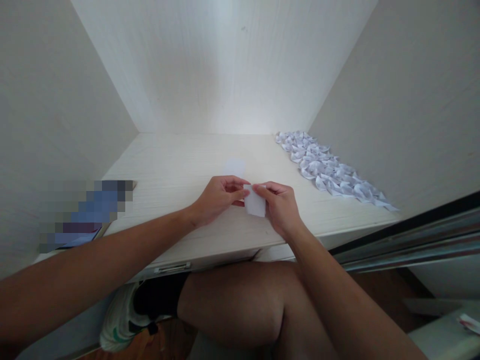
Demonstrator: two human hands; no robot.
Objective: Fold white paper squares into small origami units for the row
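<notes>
A small white piece of paper (pixel 255 203) is held up between my two hands, over the front part of the white tabletop (pixel 180 170). My left hand (pixel 221 196) pinches its upper left edge with thumb and fingers. At its upper right edge, my right hand (pixel 279 202) grips it the same way. Flat on the tabletop just behind my left hand lies a white paper sheet (pixel 235 166), partly hidden by the fingers. To the right, many folded white paper pieces (pixel 330 170) lie in a long band along the side wall.
Pale panels enclose the tabletop at the back and sides. On the left lies a flat object blurred by pixelation (pixel 90 210). Below the front edge are a drawer handle (pixel 172 268), my bent leg (pixel 240 300) and a white shoe (pixel 120 315). A dark-edged frame (pixel 412 240) stands at the right.
</notes>
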